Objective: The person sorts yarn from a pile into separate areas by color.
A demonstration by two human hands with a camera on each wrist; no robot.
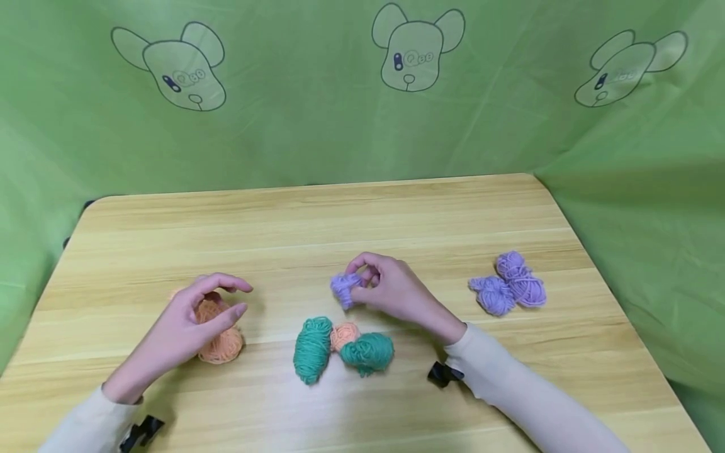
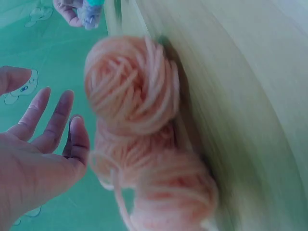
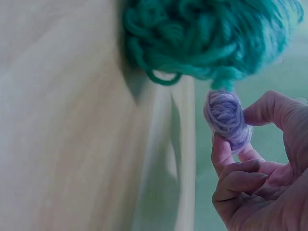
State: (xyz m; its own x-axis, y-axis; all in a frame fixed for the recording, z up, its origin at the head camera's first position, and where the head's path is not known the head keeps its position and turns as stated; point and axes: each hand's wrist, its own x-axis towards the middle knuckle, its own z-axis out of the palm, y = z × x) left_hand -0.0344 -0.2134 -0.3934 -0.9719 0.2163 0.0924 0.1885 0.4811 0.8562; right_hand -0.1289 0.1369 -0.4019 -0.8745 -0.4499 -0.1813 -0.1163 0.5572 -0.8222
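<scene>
A green ball [image 3: 211, 38] of yarn looms nearest the camera in my right wrist view, a loose loop dangling from it. Beyond it, the fingers of my right hand [image 1: 391, 286] pinch a small purple ball [image 1: 344, 289]; that view shows my thumb on one side, fingertips on the other, and more fingers curled beneath, which my head view mostly hides. From above, I see my grip just past a cluster on the counter [image 1: 453, 220]: two green balls [image 1: 313, 352] with an orange ball [image 1: 344, 335] tucked between them. The fingers of my left hand [image 1: 192, 314] are parted and grasp nothing, over other orange yarn; I can't tell whether they brush it. My left wrist view reveals three orange balls [image 2: 132, 86] bunched there, partly covered from above by my hand. Only the head view shows the two purple balls [image 1: 494, 296] together at the right.
</scene>
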